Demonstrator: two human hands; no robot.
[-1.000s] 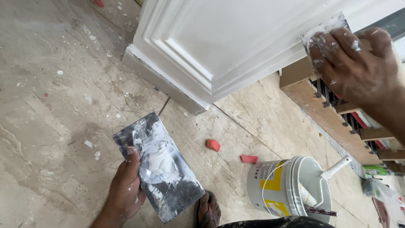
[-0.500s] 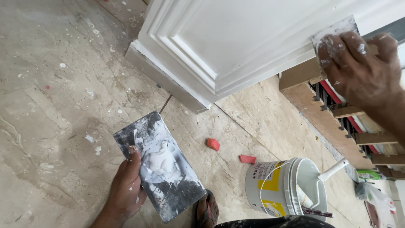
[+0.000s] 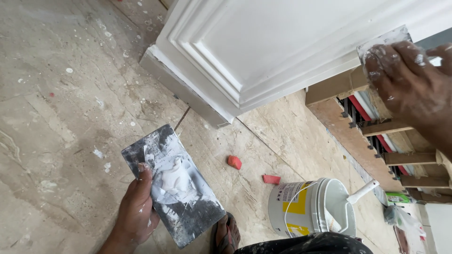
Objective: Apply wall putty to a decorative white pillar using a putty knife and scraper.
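At the lower left, the left hand (image 3: 135, 214) is gripping the long edge of a dark rectangular metal hawk plate (image 3: 172, 183), thumb lying on its face; the plate is tilting over the floor and carrying a lump of white filler (image 3: 175, 176) near its middle. Beyond it, two small red wedges (image 3: 234, 162) are lying on the floor, close together. Further right, a white plastic bucket (image 3: 306, 211) is standing with a yellow and white label wrapping its side, a thin wire handle hanging down, and a white-coated tool handle (image 3: 362, 192) leaning out over its rim. At the upper right, the right hand (image 3: 407, 87), smeared with white, is closing around a small putty blade (image 3: 379, 42), pressing it against the lower edge of a white moulded panel (image 3: 263, 42). Under that hand, wooden framing (image 3: 381, 127) is showing red and white pipes. The floor (image 3: 56, 94) is beige marble-look tile, speckled with white splashes.
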